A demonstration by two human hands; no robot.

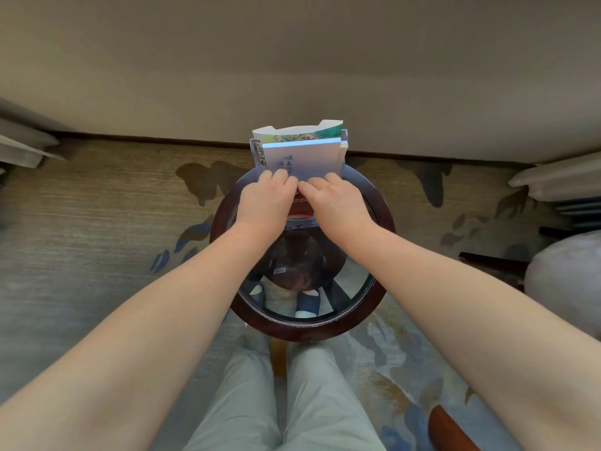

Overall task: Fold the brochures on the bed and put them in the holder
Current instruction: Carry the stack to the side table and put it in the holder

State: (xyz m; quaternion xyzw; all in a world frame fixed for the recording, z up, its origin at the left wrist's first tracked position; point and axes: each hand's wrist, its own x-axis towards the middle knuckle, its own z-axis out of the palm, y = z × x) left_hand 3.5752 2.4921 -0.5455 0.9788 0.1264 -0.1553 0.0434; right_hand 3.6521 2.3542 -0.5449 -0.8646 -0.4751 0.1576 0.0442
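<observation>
A clear acrylic holder (344,138) stands at the far side of a round glass table (380,297). Several folded brochures sit upright in it. The front one is pale blue-white with blue writing (305,157); behind it a brochure with green and yellow print (302,133) pokes up. A red brochure (300,208) shows lower down between my hands. My left hand (265,196) and my right hand (335,200) meet side by side at the lower edge of the pale front brochure, fingers curled on it. The fingertips are hidden against the paper.
The table has a dark wooden rim, and my slippered feet show through the glass. Behind the holder runs a beige wall with a dark skirting. Patterned carpet (97,222) lies all around. White bedding (559,177) sits at the right, curtain fabric (22,141) at the left.
</observation>
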